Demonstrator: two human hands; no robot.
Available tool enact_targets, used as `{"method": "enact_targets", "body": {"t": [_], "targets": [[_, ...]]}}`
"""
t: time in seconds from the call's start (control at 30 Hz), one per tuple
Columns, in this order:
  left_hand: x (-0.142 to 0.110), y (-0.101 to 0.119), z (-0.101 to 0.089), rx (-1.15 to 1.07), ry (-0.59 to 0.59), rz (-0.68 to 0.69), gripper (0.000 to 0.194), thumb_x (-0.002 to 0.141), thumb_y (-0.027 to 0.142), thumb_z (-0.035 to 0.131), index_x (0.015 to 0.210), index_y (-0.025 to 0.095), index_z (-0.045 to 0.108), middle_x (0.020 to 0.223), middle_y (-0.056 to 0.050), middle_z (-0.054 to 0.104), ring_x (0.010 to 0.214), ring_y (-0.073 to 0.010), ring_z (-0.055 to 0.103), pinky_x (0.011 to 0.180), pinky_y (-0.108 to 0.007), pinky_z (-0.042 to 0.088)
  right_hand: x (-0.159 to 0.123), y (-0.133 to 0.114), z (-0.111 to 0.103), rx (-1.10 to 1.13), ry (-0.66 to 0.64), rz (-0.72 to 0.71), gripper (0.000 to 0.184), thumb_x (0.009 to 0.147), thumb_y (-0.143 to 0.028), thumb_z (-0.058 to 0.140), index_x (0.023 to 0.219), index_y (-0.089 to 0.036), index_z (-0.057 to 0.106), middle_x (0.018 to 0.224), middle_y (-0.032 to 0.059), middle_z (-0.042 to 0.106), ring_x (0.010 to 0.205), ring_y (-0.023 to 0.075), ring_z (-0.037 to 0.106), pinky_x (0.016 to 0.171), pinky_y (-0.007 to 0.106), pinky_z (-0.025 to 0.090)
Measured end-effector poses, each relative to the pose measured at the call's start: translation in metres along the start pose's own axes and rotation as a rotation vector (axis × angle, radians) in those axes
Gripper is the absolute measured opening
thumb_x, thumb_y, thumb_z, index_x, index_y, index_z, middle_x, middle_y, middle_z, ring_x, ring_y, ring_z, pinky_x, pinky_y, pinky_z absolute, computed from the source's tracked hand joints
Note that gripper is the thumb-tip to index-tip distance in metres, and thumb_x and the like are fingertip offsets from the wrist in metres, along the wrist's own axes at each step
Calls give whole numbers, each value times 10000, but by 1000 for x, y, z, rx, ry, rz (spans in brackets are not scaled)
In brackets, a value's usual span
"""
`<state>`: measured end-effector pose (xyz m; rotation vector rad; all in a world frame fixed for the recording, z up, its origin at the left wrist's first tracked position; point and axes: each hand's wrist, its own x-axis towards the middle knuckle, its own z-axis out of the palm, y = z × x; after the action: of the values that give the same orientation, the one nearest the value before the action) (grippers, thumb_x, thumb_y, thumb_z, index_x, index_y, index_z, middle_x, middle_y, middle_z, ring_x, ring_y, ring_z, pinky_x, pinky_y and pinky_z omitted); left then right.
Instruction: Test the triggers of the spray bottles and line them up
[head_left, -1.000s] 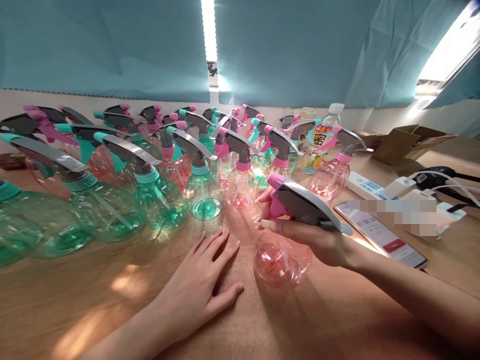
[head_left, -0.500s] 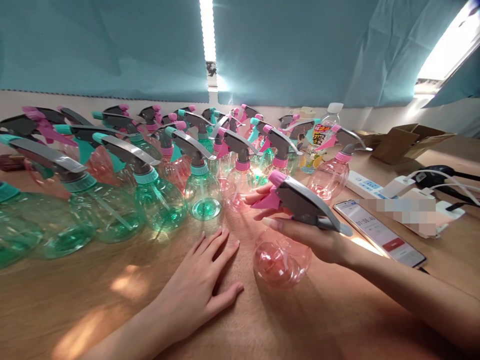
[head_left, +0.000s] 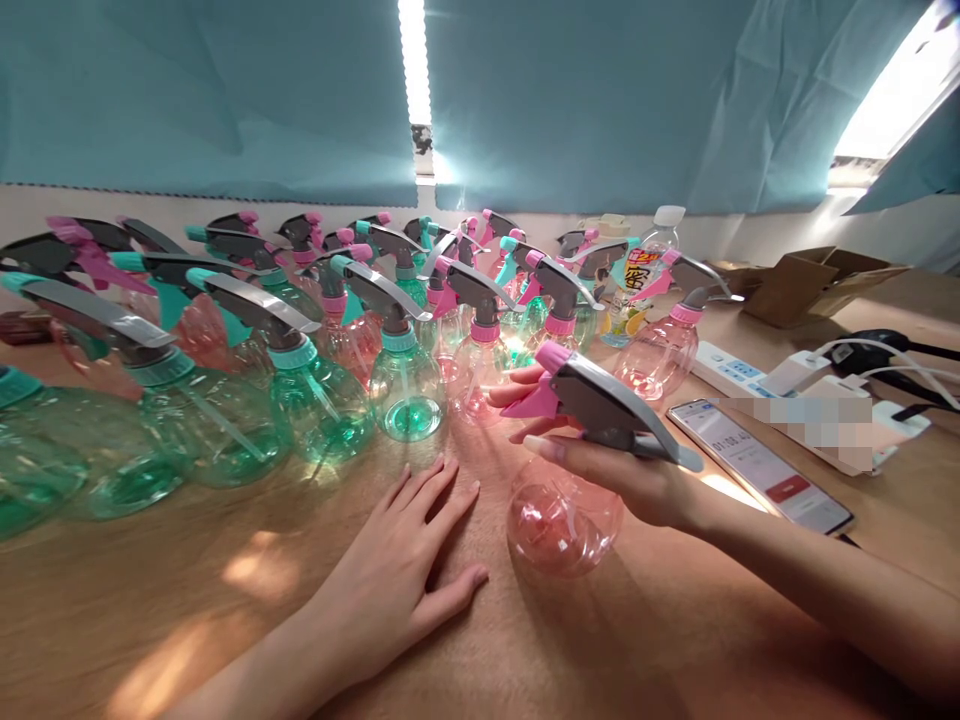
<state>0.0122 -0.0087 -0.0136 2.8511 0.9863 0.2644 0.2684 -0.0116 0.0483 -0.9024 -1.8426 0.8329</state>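
Note:
My right hand (head_left: 622, 475) is wrapped round the neck of a pink spray bottle (head_left: 564, 517) that stands on the wooden table (head_left: 225, 600). Its grey trigger head (head_left: 607, 405) with the pink lever points left, and my fingers reach toward the lever. My left hand (head_left: 397, 575) lies flat on the table just left of the bottle, fingers spread, holding nothing. Behind both hands stand several spray bottles, green ones (head_left: 409, 385) and pink ones (head_left: 480, 375).
A phone (head_left: 757, 465) lies screen up to the right of my right hand. Beyond it are a white power strip (head_left: 731, 372), chargers with cables (head_left: 862, 375) and a cardboard box (head_left: 814, 280). A drink bottle (head_left: 645, 270) stands among the sprayers. Blue curtains hang behind.
The pink lever has swung out from the trigger head, and my right fingers have opened away from it. My left hand has stayed flat in place.

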Motion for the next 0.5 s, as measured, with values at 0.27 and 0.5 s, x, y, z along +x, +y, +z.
{"method": "enact_targets", "body": {"t": [0.27, 0.5], "targets": [[2, -1, 2, -9, 3, 0, 625, 952, 530, 487, 1472, 193, 403, 1547, -154, 368, 1411, -367, 343, 1109, -587, 335, 1, -2, 2, 45, 22, 1, 573, 890, -332, 645, 1427, -373, 448, 1289, 11, 652, 1073, 241, 677, 935, 420, 555], [-1, -4, 7, -16, 48, 2, 623, 951, 543, 484, 1478, 225, 387, 1559, -130, 354, 1419, -347, 332, 1125, -573, 316, -1, -1, 3, 24, 11, 16, 573, 908, -332, 621, 1443, -372, 418, 1285, 14, 653, 1028, 221, 690, 935, 422, 559]]}}
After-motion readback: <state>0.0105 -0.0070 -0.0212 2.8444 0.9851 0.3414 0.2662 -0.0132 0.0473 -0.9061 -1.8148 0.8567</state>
